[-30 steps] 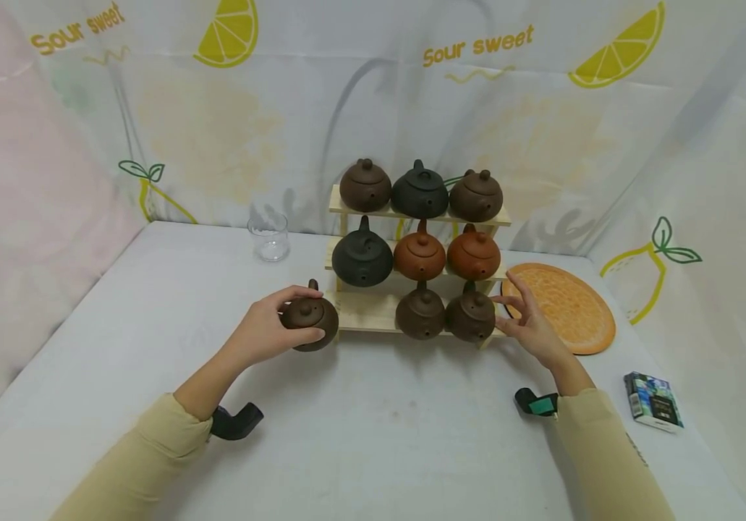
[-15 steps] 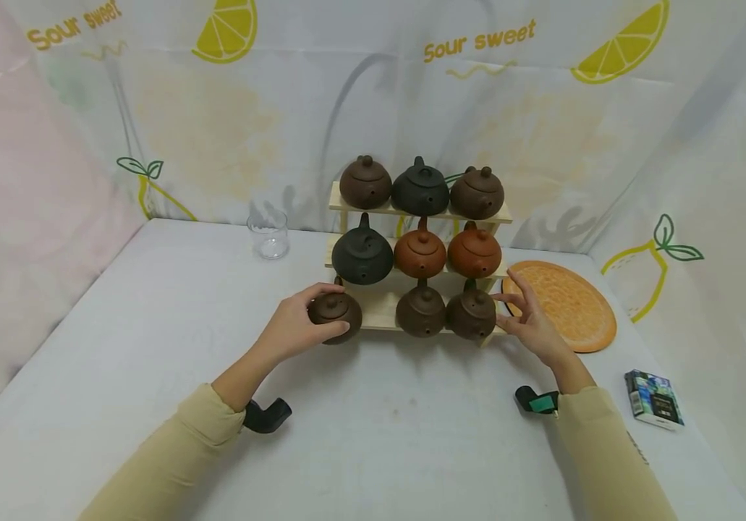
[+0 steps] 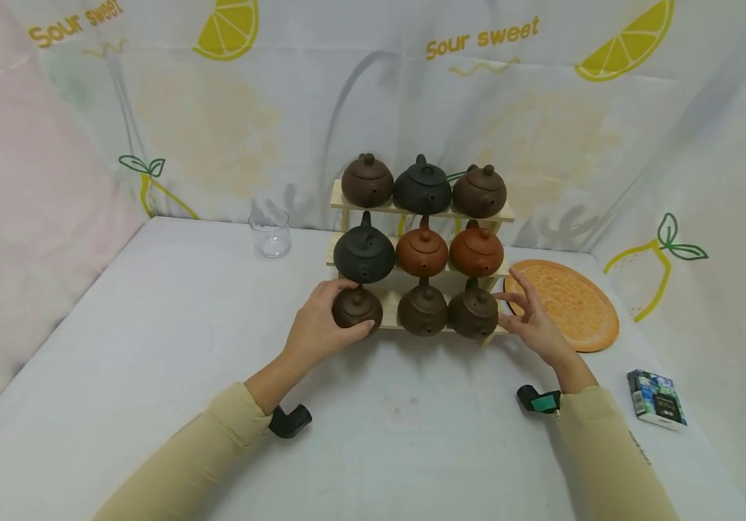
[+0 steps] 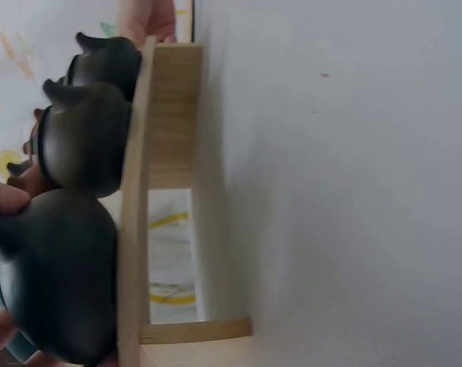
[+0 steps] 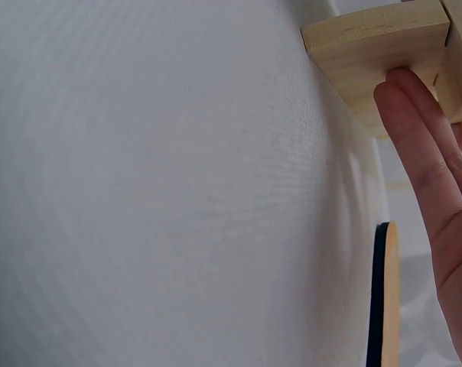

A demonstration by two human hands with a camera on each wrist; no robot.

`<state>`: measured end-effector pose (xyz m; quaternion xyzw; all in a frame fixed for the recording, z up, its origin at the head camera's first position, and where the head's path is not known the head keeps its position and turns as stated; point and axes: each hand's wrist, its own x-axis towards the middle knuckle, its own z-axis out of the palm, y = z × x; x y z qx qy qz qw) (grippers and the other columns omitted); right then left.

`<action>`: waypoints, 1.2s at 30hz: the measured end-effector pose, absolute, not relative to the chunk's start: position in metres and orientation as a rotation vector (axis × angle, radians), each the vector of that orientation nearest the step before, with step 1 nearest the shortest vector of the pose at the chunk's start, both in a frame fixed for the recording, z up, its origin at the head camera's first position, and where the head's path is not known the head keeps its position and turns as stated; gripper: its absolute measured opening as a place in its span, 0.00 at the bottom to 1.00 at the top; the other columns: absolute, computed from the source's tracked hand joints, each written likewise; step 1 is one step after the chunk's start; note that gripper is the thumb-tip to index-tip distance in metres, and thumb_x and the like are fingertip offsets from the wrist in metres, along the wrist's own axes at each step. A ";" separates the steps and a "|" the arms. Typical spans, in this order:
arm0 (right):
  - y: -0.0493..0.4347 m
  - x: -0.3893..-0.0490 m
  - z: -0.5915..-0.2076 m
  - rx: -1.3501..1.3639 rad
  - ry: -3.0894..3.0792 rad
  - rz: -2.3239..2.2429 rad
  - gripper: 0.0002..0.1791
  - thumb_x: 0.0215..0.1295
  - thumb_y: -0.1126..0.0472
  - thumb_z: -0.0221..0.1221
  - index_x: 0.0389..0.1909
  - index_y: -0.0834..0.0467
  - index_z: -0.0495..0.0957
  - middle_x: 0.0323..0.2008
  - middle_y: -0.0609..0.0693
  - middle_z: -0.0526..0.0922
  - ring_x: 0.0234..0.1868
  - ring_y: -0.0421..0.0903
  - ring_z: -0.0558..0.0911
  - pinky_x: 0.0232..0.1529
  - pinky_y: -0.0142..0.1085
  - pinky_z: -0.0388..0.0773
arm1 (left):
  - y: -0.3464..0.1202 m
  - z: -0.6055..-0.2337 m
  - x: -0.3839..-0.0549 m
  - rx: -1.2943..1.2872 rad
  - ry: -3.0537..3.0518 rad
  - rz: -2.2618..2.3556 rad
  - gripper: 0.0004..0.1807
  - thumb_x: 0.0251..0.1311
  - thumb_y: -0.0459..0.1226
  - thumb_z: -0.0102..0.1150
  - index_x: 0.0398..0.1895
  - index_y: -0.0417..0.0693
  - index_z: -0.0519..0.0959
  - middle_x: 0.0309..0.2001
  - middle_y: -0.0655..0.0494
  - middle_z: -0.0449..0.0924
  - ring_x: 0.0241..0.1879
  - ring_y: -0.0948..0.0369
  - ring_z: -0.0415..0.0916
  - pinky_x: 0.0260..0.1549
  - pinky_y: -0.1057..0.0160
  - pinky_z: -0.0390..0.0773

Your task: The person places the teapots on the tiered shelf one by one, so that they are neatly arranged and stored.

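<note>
My left hand (image 3: 317, 325) grips a small dark brown teapot (image 3: 357, 312) from its left side, thumb across the front. In the left wrist view that teapot (image 4: 63, 267) sits right at the lowest shelf board of the wooden rack (image 4: 131, 229). Two more brown teapots, a middle one (image 3: 422, 310) and a right one (image 3: 473, 312), stand on the same shelf. My right hand (image 3: 532, 325) is at the rack's right end; in the right wrist view its straight fingers (image 5: 418, 145) touch the wooden side piece (image 5: 376, 46).
On the middle shelf are a black teapot (image 3: 364, 255) and two orange-red teapots. The top shelf holds two brown teapots and a black teapot (image 3: 422, 189). A clear glass (image 3: 270, 235) stands at back left. A pizza-patterned round board (image 3: 568, 304) and a small box (image 3: 656, 399) lie right.
My left hand has carried the brown teapot rightward, from beside the rack to the left place on the lowest shelf. My right hand has stayed at the rack's right end.
</note>
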<state>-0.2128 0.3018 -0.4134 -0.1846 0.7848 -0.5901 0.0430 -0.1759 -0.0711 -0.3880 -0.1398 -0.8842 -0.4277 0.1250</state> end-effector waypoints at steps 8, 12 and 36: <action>0.303 -0.213 -0.415 -0.544 2.402 -1.791 0.46 0.65 0.77 0.49 0.73 0.39 0.39 0.52 0.47 0.65 0.43 0.35 0.78 0.44 0.26 0.74 | -0.071 -0.394 -0.177 -0.464 -2.548 -1.218 0.33 0.39 0.54 0.73 0.48 0.52 0.71 0.53 0.55 0.68 0.53 0.55 0.68 0.50 0.52 0.70; 0.304 -0.212 -0.415 -0.548 2.404 -1.791 0.46 0.64 0.77 0.49 0.73 0.40 0.38 0.52 0.46 0.65 0.42 0.35 0.79 0.43 0.26 0.74 | -0.081 -0.388 -0.176 -0.623 -2.555 -1.381 0.34 0.38 0.42 0.77 0.52 0.48 0.71 0.55 0.51 0.67 0.55 0.54 0.67 0.49 0.54 0.72; 0.306 -0.207 -0.407 -0.522 2.451 -1.724 0.45 0.66 0.73 0.51 0.73 0.45 0.35 0.60 0.68 0.59 0.41 0.37 0.79 0.42 0.26 0.74 | -0.100 -0.387 -0.175 -0.656 -2.537 -1.491 0.33 0.41 0.33 0.75 0.54 0.44 0.73 0.52 0.49 0.73 0.52 0.52 0.72 0.47 0.56 0.75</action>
